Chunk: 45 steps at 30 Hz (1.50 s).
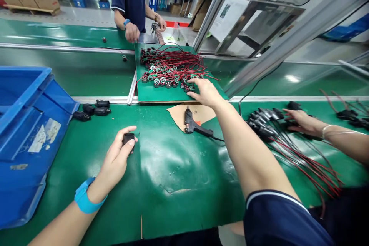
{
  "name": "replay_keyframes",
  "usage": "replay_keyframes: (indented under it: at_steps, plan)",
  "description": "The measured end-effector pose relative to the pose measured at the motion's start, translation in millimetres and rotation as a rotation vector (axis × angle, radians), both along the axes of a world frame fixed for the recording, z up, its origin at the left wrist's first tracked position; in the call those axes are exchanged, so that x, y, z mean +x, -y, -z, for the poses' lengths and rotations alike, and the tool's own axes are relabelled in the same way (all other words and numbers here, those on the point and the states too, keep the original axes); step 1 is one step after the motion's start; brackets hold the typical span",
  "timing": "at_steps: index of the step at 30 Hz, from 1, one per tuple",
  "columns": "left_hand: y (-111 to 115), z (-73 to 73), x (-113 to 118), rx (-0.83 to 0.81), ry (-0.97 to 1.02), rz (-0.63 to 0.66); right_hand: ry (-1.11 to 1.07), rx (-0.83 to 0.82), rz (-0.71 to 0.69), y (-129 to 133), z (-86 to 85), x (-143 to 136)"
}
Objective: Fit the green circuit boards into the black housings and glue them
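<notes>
black part [128, 138]: small, dark, blocky, gripped in left hand [115, 157] between thumb and fingers, over the green counter [173, 177]. mostly covered by the hand, so far end shape not readable.

wired discs [163, 82]: small round pieces, dark rims, some faces green or silvery, thin red leads attached. loose pile on the green board [161, 95], leads mostly trailing right, tangled and overlapping. right hand [205, 91] at the near right edge of the pile, thumb and index spread; contact unclear.
</notes>
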<state>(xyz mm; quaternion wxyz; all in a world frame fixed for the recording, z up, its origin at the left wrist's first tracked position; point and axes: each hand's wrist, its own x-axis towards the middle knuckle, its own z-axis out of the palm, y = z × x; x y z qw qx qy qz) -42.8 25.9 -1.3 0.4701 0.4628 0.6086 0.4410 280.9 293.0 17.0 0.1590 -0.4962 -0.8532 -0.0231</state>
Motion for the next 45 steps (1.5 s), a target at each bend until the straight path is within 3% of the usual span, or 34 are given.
replay_keyframes:
  at_steps: [4, 7, 10, 14, 17, 19, 23, 26, 32, 35, 39, 41, 45]
  plan:
    - [0, -0.5, 3, 0.000, -0.034, 0.021, -0.012, 0.019, -0.023, 2, -1.4, -7]
    - [-1, -3.6, 5, -0.012, 0.078, 0.047, -0.036, 0.080, -0.070, 23, -12.6, -24]
    - [1, -7.2, 8, -0.051, 0.304, 0.146, -0.033, 0.276, -0.256, 78, -34.6, -50]
    - [10, -8.4, 15, -0.080, 0.547, 0.373, 0.072, 0.447, -0.453, 186, -64.0, -82]
    - [16, -8.2, 20, -0.100, 0.605, 0.544, 0.057, 0.323, -0.528, 243, -71.6, -91]
    - [19, -8.7, 21, -0.111, 0.597, 0.598, -0.059, 0.093, -0.561, 259, -68.9, -88]
    - [20, -9.0, 21, -0.109, 0.545, 0.644, -0.314, -0.372, -0.537, 260, -58.4, -74]
    - [21, -7.9, 21, -0.175, 0.537, 0.680, -0.440, -0.476, -0.512, 258, -52.9, -68]
    - [24, -13.1, 27, -0.307, 0.615, 0.589, -0.679, -0.465, -0.445, 257, -42.1, -72]
    - [22, -16.3, 28, -0.386, 0.661, 0.520, -0.699, -0.428, -0.485, 253, -36.2, -73]
    - [18, -15.8, 27, -0.506, 0.697, 0.561, -0.715, -0.377, -0.538, 250, -30.4, -73]
    - [18, -15.8, 27, -0.474, 0.664, 0.588, -0.726, -0.360, -0.516, 249, -30.5, -72]
    - [22, -19.7, 26, -0.176, 0.337, 0.594, -0.653, -0.249, -0.334, 248, -38.4, -59]
